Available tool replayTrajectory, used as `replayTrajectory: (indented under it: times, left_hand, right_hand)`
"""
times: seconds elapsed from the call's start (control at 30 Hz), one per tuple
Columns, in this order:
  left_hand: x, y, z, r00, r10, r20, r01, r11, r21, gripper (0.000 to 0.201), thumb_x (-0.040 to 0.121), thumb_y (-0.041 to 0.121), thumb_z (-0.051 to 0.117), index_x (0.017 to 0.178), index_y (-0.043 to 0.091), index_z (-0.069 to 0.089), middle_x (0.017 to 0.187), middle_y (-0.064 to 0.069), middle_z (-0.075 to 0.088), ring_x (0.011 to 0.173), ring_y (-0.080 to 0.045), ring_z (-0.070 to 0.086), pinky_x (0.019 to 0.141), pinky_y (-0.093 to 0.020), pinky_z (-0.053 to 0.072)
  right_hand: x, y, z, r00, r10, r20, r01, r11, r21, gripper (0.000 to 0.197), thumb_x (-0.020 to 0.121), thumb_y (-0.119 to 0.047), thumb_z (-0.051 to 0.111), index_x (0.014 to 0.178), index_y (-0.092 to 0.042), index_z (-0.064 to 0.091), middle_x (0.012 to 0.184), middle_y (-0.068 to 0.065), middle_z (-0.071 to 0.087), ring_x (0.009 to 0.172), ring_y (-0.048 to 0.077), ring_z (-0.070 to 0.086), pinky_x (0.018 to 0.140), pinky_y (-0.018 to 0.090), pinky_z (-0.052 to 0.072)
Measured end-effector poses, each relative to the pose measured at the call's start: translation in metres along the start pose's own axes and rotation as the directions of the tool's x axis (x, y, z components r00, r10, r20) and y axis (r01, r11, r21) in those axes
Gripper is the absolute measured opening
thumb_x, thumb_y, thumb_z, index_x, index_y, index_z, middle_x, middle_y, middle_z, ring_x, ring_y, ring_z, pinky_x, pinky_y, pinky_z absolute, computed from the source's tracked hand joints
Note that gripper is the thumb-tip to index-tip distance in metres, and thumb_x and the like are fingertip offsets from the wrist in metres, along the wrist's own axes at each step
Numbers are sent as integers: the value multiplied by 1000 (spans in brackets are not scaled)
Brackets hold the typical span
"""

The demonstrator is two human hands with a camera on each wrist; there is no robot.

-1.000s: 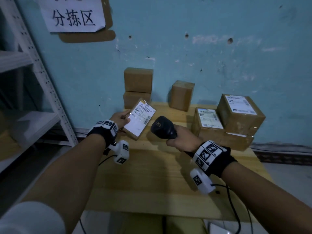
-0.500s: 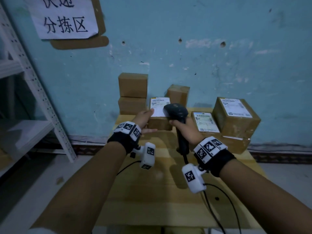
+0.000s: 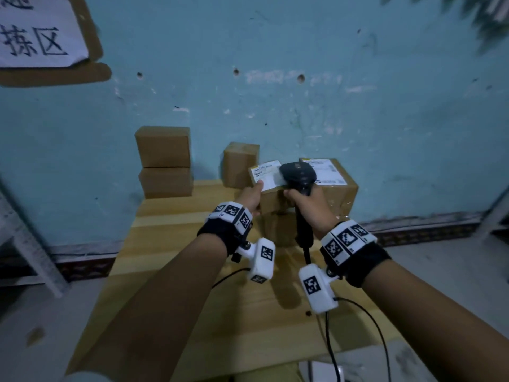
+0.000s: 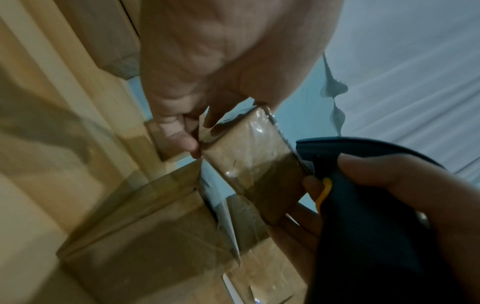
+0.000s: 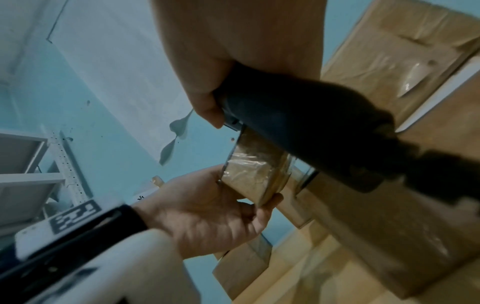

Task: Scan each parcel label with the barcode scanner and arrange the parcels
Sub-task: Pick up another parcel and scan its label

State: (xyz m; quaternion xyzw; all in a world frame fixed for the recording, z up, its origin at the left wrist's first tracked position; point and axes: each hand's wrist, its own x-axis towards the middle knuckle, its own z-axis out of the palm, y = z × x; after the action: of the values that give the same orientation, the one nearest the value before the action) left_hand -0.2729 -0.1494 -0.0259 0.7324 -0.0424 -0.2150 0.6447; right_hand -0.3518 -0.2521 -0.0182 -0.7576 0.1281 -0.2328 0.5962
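Observation:
My left hand (image 3: 252, 195) grips a small brown parcel (image 3: 268, 198) by its left end, white label up, thumb on the label's edge. It hangs just over a low parcel (image 3: 278, 228) at the table's back right. In the left wrist view the small parcel (image 4: 249, 160) is tilted, with a gap below it. My right hand (image 3: 308, 205) holds the black barcode scanner (image 3: 297, 175) by its handle. The scanner's head covers the label's right part. In the right wrist view the scanner (image 5: 311, 127) crosses over the parcel (image 5: 249, 172).
A bigger labelled parcel (image 3: 330, 177) sits behind the scanner. Two plain boxes (image 3: 164, 161) are stacked at the back left, with one small box (image 3: 239, 164) beside them. The scanner's cable (image 3: 330, 340) trails across the wooden table (image 3: 179, 244). A metal shelf (image 3: 27, 244) stands left.
My left hand carried the small parcel from the table's left-middle to over the right-hand pile and turned its label up. The scanner swung upright and moved right alongside it.

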Motion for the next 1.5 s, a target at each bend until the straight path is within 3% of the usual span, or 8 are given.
replayTrajectory:
  times: [0.17, 0.27, 0.53, 0.73, 0.97, 1.13, 1.3, 1.5]
  left_hand:
    - [2, -3, 16, 1000, 20, -12, -18, 990, 137, 52, 101, 36, 28, 132, -2, 46, 120, -23, 56, 79, -25, 47, 47, -23, 31]
    - [3, -1, 18, 1000, 16, -9, -14, 985, 174, 55, 101, 37, 27, 133, -3, 45, 112, -22, 55, 71, -25, 47, 47, -23, 29]
    - [14, 0, 18, 1000, -3, -10, 5, 983, 185, 53, 100, 38, 31, 139, 4, 38, 137, -22, 47, 123, -38, 48, 73, -31, 43]
    - [14, 0, 20, 1000, 18, -22, -14, 985, 170, 51, 99, 38, 34, 139, 6, 40, 136, -20, 47, 113, -33, 53, 69, -27, 44]
    - [16, 1, 21, 998, 53, -13, -49, 972, 229, 51, 99, 38, 35, 136, 4, 42, 133, -22, 49, 98, -31, 55, 60, -25, 44]
    - [16, 1, 23, 997, 78, -16, -73, 970, 233, 47, 99, 34, 36, 135, 5, 45, 129, -21, 54, 89, -22, 47, 51, -23, 37]
    - [10, 4, 21, 996, 85, -5, -82, 980, 179, 42, 99, 24, 39, 137, 7, 43, 132, -17, 53, 93, -21, 45, 63, -25, 41]
    - [7, 6, 17, 997, 76, 15, -77, 989, 126, 38, 97, 18, 40, 131, 3, 47, 129, -18, 54, 95, -21, 44, 68, -29, 41]
  right_hand:
    - [-3, 4, -6, 1000, 16, -7, -16, 999, -38, 26, 83, -5, 63, 109, 0, 60, 80, 2, 59, 88, 20, 56, 75, 28, 44]
    - [-4, 3, -7, 1000, -4, -5, 4, 999, -41, 29, 83, -5, 63, 111, 2, 59, 89, 9, 62, 89, 20, 57, 78, 29, 44]
    - [-2, 2, -5, 1000, -23, 11, 24, 999, -49, 18, 81, -7, 64, 97, -11, 57, 79, 4, 58, 80, 18, 54, 76, 28, 41]
    - [-3, 0, -9, 998, -51, 44, 53, 997, -52, 13, 84, -4, 60, 94, -9, 54, 66, -6, 51, 63, 3, 47, 48, 1, 35]
    - [-2, 1, -9, 999, -34, 30, 36, 997, -72, 18, 83, -6, 61, 101, -5, 58, 70, 2, 53, 69, 13, 48, 60, 19, 38]
    - [-5, -2, -10, 998, -48, 39, 51, 997, -58, 19, 84, -5, 62, 102, -8, 57, 69, -5, 53, 65, 2, 48, 49, 1, 36]
    - [-6, -3, -9, 999, -38, 27, 39, 998, -54, 26, 83, -6, 62, 109, -3, 58, 79, 4, 58, 72, 11, 52, 62, 15, 39]
    - [-9, -4, -8, 999, -46, 16, 47, 998, -45, 16, 83, -5, 62, 97, -10, 55, 71, -3, 54, 65, 3, 48, 50, 3, 37]
